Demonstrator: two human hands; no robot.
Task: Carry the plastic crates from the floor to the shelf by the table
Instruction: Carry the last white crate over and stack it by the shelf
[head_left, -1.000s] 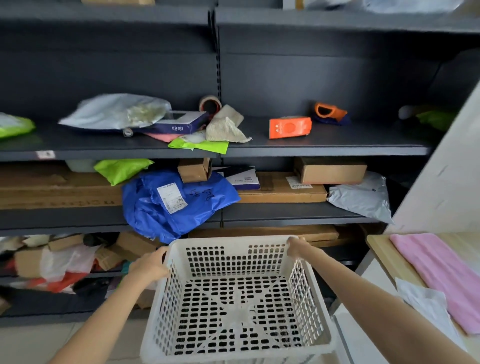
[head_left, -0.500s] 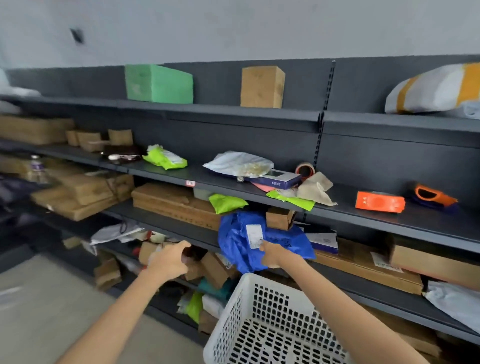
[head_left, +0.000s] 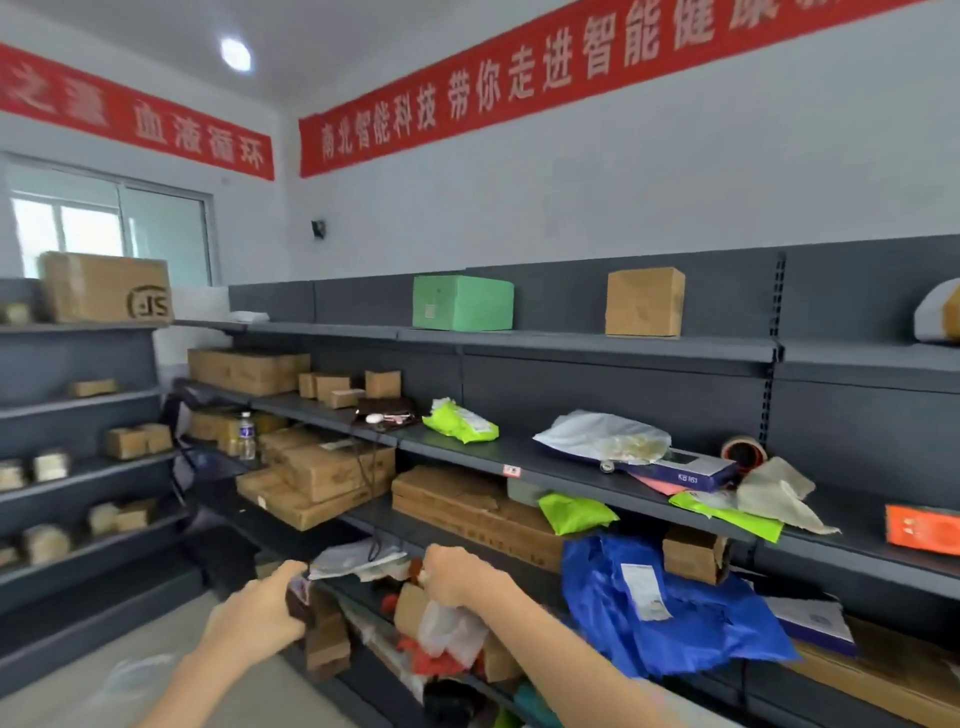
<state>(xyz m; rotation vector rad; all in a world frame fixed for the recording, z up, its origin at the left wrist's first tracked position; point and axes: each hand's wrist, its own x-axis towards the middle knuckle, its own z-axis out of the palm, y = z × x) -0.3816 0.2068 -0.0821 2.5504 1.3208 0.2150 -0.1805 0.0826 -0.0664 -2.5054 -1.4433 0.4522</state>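
Note:
No plastic crate is in view at this moment. My left hand (head_left: 257, 616) and my right hand (head_left: 457, 577) are raised side by side in front of the lower tiers of the long dark metal shelf (head_left: 597, 353). Both have their fingers curled in, and I see nothing in either one. My left hand is in front of a dark item at the shelf's edge; my right hand is in front of loose bags and small boxes on the low tier.
The shelf holds cardboard boxes (head_left: 322, 473), a green box (head_left: 462, 304), a blue parcel bag (head_left: 670, 608), green bags and an orange box (head_left: 922, 530). A second shelf unit (head_left: 78, 467) stands at the left. Bare floor (head_left: 104, 675) lies at the lower left.
The white crate was in both hands, then slid out of view at the bottom right. My view swung up and left along the shelf. Both hands now hang in front, without the crate.

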